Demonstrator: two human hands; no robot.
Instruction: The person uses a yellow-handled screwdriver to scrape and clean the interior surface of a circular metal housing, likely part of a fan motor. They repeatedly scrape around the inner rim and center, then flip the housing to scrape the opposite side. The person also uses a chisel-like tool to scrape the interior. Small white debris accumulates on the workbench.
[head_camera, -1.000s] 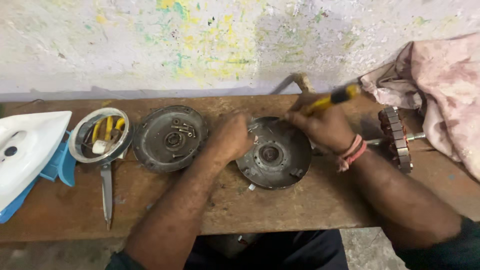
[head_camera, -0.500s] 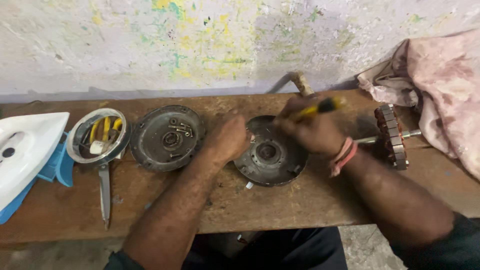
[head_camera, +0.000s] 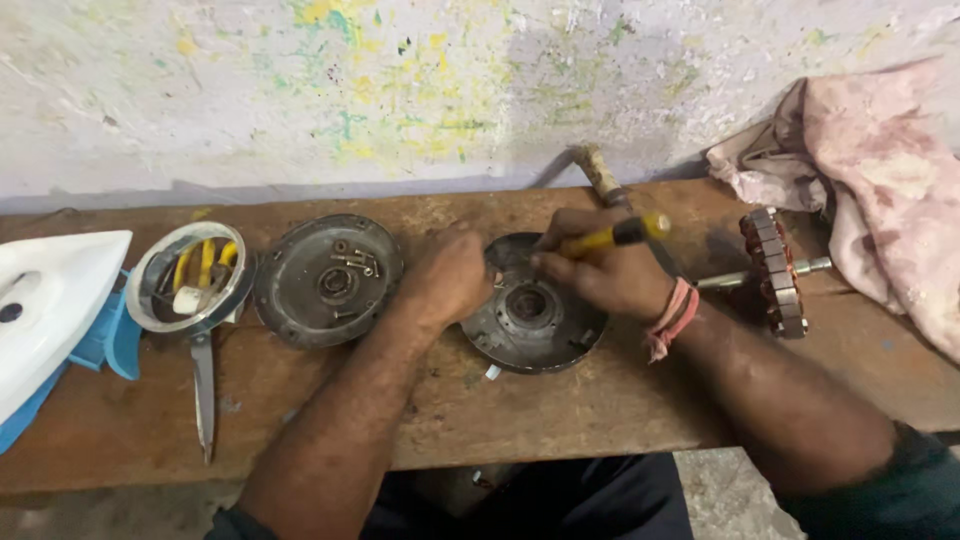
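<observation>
Head view, looking down on a wooden bench (head_camera: 560, 410). Right hand (head_camera: 600, 270) is closed around a screwdriver with a yellow and black handle (head_camera: 615, 236); the handle points right and slightly far, while the tip end is hidden under the fingers, over the far part of a round grey metal motor housing (head_camera: 530, 320). Left hand (head_camera: 450, 275) is curled into a loose fist and rests on the left rim of the same housing; whether it grips anything small cannot be told. The housing lies flat near the middle of the bench, open side up, with a circular bearing seat at its centre. A pink and red band (head_camera: 672, 315) circles the right wrist.

Just left of the left hand lies a second round metal cover (head_camera: 328, 280), also open side up, holding a few loose screws. Further left stands a shallow round dish (head_camera: 190, 278) containing yellow-handled tools and a small white part. A pair of scissors (head_camera: 203, 385) lies on the near side of the dish, blades pointing near. At the far left edge rests a white and blue clothes iron (head_camera: 45, 310).

Right of the right hand, a copper-wound rotor on a steel shaft (head_camera: 772, 272) lies on the bench. A stained pink cloth (head_camera: 870, 180) is heaped at the far right. A wooden tool handle (head_camera: 598, 172) leans against the paint-spattered wall (head_camera: 400, 90) beyond the housing.
</observation>
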